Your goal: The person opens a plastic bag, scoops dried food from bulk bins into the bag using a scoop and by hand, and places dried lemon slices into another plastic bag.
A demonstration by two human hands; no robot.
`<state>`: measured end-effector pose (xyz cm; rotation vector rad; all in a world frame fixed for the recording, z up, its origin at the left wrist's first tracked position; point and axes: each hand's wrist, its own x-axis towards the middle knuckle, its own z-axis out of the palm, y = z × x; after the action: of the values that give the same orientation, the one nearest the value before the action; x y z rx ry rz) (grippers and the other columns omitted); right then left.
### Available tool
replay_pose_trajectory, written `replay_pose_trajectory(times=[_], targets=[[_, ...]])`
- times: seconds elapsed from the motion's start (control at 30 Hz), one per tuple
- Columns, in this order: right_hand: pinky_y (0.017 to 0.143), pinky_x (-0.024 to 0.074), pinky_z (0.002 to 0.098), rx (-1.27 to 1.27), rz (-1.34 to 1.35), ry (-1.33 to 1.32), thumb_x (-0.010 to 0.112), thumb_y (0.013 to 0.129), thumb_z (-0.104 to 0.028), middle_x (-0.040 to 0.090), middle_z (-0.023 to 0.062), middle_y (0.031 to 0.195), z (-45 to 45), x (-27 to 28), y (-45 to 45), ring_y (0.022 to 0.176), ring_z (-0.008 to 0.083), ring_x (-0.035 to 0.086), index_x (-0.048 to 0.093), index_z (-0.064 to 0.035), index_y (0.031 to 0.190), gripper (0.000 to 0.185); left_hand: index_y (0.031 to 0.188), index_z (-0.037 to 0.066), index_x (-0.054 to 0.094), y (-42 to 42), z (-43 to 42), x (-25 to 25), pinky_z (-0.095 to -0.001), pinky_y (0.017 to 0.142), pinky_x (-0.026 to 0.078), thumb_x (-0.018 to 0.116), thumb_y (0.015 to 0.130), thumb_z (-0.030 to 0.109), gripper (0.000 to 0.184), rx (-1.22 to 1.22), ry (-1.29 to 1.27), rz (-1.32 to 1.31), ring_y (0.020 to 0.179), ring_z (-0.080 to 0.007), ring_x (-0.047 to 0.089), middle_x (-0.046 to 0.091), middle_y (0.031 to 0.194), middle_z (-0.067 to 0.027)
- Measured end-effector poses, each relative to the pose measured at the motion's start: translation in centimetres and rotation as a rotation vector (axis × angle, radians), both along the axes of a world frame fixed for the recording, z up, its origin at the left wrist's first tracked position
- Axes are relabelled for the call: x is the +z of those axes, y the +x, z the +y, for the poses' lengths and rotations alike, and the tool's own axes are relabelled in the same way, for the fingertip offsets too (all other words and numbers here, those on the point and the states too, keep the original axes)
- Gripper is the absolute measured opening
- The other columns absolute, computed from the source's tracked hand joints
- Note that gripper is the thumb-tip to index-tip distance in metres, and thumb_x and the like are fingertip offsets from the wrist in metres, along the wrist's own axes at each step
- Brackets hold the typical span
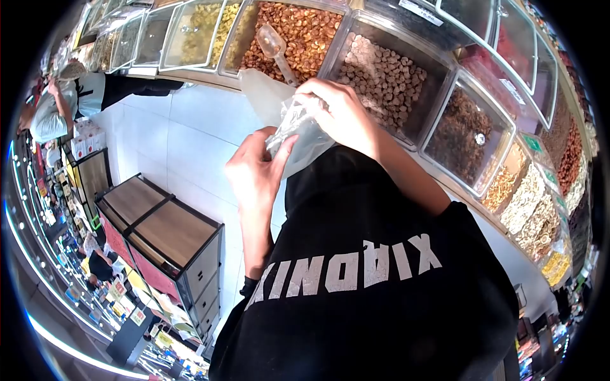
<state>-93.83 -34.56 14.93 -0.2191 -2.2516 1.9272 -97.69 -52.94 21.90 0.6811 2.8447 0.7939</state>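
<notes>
A clear plastic bag [257, 94] hangs between my two hands, its top bunched up and crumpled. My left hand [257, 164] pinches the gathered plastic from the near-left side, thumb against the fingers. On the other side my right hand [340, 111] is closed on the bag's crumpled part, fingers bent over it. What the bag holds, if anything, I cannot make out. Just beyond the bag, a clear plastic scoop [274, 47] lies in a bin of reddish-brown dried food [311, 38]. To its right is an open bin of round, pale brown pieces [381, 79].
More lidded bins run along the counter, one with dark brown pieces [460, 130] and one with yellow food [206, 32]. A wooden-topped cabinet [162, 219] stands at left on the white tiled floor [149, 136]. Another person [54, 108] is at the far left.
</notes>
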Motion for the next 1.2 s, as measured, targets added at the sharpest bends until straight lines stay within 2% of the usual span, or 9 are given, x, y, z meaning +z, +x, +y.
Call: replay_pose_trajectory(times=[0.1, 0.17, 0.23, 0.33, 0.47, 0.6, 0.8, 0.93, 1.2], targets=[[0.088, 0.0545, 0.0343, 0.196, 0.209, -0.027, 0.067, 0.093, -0.012, 0.069, 0.0126, 0.109, 0.3, -1.4, -1.2, 0.102, 0.0226, 0.068, 0.062, -0.0024, 0.117, 0.027, 0.097, 0.004, 0.073, -1.2, -1.1, -1.7, -0.0315, 0.056, 0.051, 0.077, 0.086, 0.016, 0.017, -0.033, 0.105, -0.007, 0.054, -0.0199, 0.058, 0.065, 0.071, -0.0122], [0.107, 0.0471, 0.0397, 0.25, 0.155, -0.208, 0.069, 0.094, -0.024, 0.06, 0.0149, 0.131, 1.3, -1.8, -2.3, 0.123, 0.0252, 0.057, 0.051, -0.0007, 0.134, 0.05, 0.097, 0.002, 0.073, -3.7, -3.6, -3.1, -0.0296, 0.054, 0.048, 0.071, 0.089, 0.009, 0.011, 0.133, 0.148, -0.098, 0.056, -0.0124, 0.059, 0.064, 0.064, -0.0088], [0.105, 0.0475, 0.0385, 0.079, -0.007, -0.537, 0.069, 0.094, -0.025, 0.062, 0.0158, 0.128, 1.7, -5.7, -4.8, 0.122, 0.0246, 0.058, 0.051, 0.0005, 0.134, 0.05, 0.094, 0.0, 0.072, -6.7, -6.5, -2.0, -0.0255, 0.047, 0.041, 0.069, 0.091, 0.007, 0.009, 0.295, 0.238, -0.275, 0.053, -0.0069, 0.055, 0.062, 0.063, -0.0026], [0.088, 0.0553, 0.0385, -0.02, -0.294, -0.123, 0.07, 0.092, -0.023, 0.069, 0.0173, 0.113, 0.0, -13.7, -10.8, 0.103, 0.0272, 0.068, 0.06, 0.0031, 0.12, 0.039, 0.093, 0.003, 0.069, -10.6, -10.8, -1.0, -0.0208, 0.042, 0.035, 0.066, 0.097, 0.012, 0.01, 0.364, 0.371, -0.447, 0.046, -0.0031, 0.042, 0.051, 0.059, 0.0049], [0.08, 0.0567, 0.0449, 0.019, -0.516, 0.496, 0.067, 0.092, -0.019, 0.068, 0.0254, 0.093, -2.7, -15.3, -16.3, 0.09, 0.0379, 0.069, 0.066, 0.0072, 0.095, 0.026, 0.093, 0.003, 0.067, -16.0, -14.4, -1.8, -0.0204, 0.042, 0.037, 0.061, 0.1, 0.01, 0.012, 0.377, 0.602, -0.448, 0.046, -0.0025, 0.044, 0.054, 0.061, 0.0042], [0.083, 0.0564, 0.0445, -0.038, -0.556, 0.568, 0.069, 0.092, -0.026, 0.065, 0.0232, 0.101, -3.8, -20.5, -18.8, 0.094, 0.0384, 0.066, 0.065, 0.0047, 0.102, 0.033, 0.094, 0.002, 0.067, -19.6, -15.3, -2.3, -0.0199, 0.042, 0.038, 0.058, 0.099, 0.006, 0.011, 0.357, 0.581, -0.54, 0.048, -0.0024, 0.046, 0.056, 0.065, 0.0035], [0.083, 0.0569, 0.0444, -0.082, -0.587, 0.567, 0.066, 0.094, -0.026, 0.061, 0.0249, 0.116, -3.5, -19.7, -19.3, 0.1, 0.0385, 0.066, 0.056, 0.0089, 0.114, 0.042, 0.088, 0.002, 0.065, -23.7, -13.3, -4.0, -0.0199, 0.044, 0.032, 0.064, 0.097, 0.003, 0.009, 0.207, 0.456, -0.797, 0.048, -0.0008, 0.042, 0.053, 0.061, 0.0045], [0.077, 0.053, 0.0525, -0.111, -0.646, 0.614, 0.055, 0.098, -0.024, 0.063, 0.0205, 0.105, -2.7, -11.9, -18.1, 0.088, 0.0428, 0.066, 0.051, -0.0031, 0.112, 0.025, 0.086, 0.003, 0.063, -24.8, -11.8, -7.1, -0.0206, 0.046, 0.034, 0.067, 0.094, 0.003, 0.009, 0.113, 0.339, -0.952, 0.053, -0.0009, 0.045, 0.057, 0.065, 0.0035], [0.067, 0.0562, 0.0489, -0.036, -0.805, 0.448, 0.056, 0.098, -0.016, 0.067, 0.0264, 0.089, -0.7, -7.1, -16.6, 0.078, 0.0415, 0.07, 0.044, 0.0002, 0.11, 0.024, 0.076, 0.001, 0.057, -25.1, -7.9, -9.5, -0.0226, 0.049, 0.034, 0.073, 0.092, 0.012, 0.025, -0.011, 0.189, -1.046, 0.056, -0.0028, 0.045, 0.054, 0.063, 0.0029]])
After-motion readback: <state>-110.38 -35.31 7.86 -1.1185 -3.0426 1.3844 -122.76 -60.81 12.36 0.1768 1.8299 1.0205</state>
